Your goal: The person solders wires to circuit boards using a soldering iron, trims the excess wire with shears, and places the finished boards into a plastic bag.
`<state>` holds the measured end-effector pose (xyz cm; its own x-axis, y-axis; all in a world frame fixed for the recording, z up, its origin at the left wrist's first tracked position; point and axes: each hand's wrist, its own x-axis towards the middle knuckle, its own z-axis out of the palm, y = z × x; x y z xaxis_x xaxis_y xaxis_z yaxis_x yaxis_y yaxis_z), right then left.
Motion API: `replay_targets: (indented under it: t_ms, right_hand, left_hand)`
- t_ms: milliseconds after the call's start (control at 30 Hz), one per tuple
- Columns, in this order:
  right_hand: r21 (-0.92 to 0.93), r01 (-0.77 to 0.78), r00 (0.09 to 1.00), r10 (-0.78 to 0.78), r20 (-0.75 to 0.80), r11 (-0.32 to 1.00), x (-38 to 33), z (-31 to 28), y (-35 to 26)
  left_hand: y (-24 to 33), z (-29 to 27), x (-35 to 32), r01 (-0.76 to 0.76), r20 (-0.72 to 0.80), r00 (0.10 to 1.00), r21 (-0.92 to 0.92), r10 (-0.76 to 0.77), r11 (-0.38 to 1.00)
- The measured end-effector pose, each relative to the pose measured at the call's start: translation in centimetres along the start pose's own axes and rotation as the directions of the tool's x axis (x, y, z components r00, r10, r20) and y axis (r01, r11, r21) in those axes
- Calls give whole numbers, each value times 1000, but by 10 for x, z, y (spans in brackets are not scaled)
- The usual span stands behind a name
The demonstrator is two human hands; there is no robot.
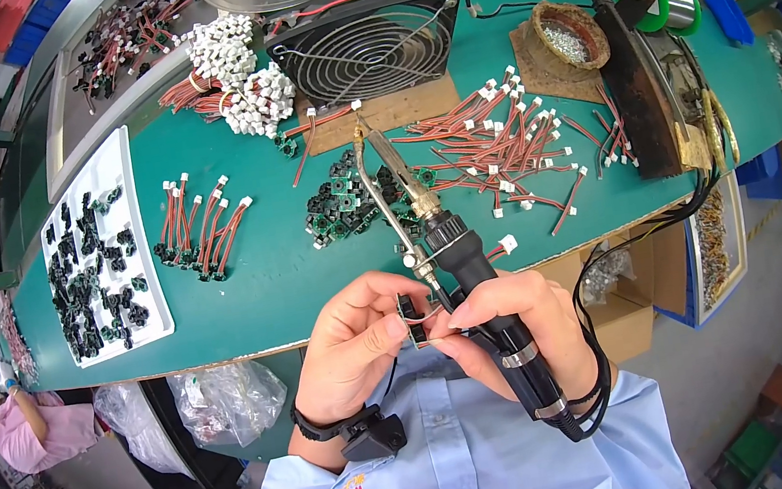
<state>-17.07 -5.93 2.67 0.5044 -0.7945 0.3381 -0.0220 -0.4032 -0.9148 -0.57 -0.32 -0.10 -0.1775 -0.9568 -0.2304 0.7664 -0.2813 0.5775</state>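
Note:
My left hand (350, 344) pinches a small green circuit board (409, 309) with a black part on it, close to the table's front edge. My right hand (544, 308) is wrapped round a black soldering iron (457, 243) with a metal solder-feed tube (375, 191) along its shaft. The iron's tip points away from me, over the table and apart from the board. My right thumb and fingertips also meet at the thin wires (430, 316) beside the board; how they grip them is partly hidden. Beyond the iron lies a pile of small boards (339, 202).
Red-and-white wires with white connectors (506, 131) spread to the right; wired boards (201, 227) and a white tray (158, 310) of black parts lie left. Behind stand a fan (372, 50), bundled connectors (259, 102), a round dish (572, 35) and a solder spool (679, 4).

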Motion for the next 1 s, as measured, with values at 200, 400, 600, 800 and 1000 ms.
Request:
replay_targets:
  t_ms: [200,400,600,800,1000]
  right_hand:
    - [48,-27,1000,27,11,998,2,-1,-1]
    - [96,4,1000,-1,-28,995,0,2,1]
    - [37,-6,994,2,108,999,5,-9,4]
    - [-19,0,996,2,87,1000,6,-10,3]
    - [-76,-29,987,16,-158,997,-2,1,6]
  left_hand:
    - [1,-1,-3,-5,-38,999,88,9,996]
    - [1,-2,-4,-3,-23,1000,71,5,997]
    - [5,-3,-3,-8,2,1000,187,8,982]
    - [9,3,-3,-98,17,995,323,98,941]
    - [9,19,-2,-101,-173,971,321,164,941]
